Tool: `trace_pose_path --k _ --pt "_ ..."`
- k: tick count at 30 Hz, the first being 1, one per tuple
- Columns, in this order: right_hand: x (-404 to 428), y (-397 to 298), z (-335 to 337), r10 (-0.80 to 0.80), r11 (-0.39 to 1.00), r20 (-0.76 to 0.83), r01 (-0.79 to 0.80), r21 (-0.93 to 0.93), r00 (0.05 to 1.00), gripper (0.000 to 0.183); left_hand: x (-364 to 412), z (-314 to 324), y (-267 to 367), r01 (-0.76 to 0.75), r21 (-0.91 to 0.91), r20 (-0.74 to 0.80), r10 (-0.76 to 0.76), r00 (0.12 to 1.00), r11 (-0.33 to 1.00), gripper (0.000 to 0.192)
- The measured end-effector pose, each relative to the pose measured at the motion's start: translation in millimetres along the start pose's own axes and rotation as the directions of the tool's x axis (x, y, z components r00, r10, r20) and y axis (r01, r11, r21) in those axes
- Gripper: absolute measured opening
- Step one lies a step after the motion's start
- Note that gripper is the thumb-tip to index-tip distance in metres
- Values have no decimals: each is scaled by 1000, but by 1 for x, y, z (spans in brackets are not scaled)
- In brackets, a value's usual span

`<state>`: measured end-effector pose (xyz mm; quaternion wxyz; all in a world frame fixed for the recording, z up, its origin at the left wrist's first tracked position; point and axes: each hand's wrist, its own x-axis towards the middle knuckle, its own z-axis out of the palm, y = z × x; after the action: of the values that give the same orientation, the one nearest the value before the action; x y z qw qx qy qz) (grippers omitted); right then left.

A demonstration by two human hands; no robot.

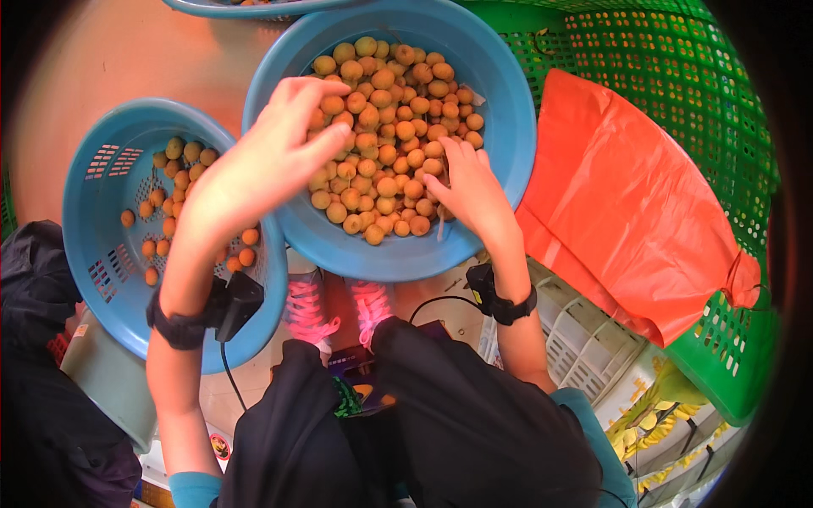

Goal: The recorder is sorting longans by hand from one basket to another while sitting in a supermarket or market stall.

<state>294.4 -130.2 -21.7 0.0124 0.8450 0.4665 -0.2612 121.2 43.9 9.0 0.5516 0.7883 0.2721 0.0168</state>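
Note:
A pile of round tan-brown longans fills the middle of a blue plastic basin in front of me. My left hand hovers over the left side of the pile, thumb and fingers apart, with nothing seen in it. At the pile's right edge, my right hand has its fingertips against the longans, its thumb spread from its fingers. Its palm side is hidden. Beside the basin on the left, a blue perforated basket holds a smaller, scattered lot of longans, partly covered by my left forearm.
A red plastic bag drapes over a green perforated crate at right. Another blue container is cut off at the top. Dark clothed legs of another person appear at left. A cable runs from my right wrist device.

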Motion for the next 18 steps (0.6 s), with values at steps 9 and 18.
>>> trace_pose_path --k 9,18 --pt "30 11 -28 -132 969 -160 161 188 978 45 27 4 -23 271 -96 -65 -278 958 958 58" --pt "113 -3 -11 -134 953 -336 214 214 932 55 46 25 -41 266 48 27 -268 963 963 63"
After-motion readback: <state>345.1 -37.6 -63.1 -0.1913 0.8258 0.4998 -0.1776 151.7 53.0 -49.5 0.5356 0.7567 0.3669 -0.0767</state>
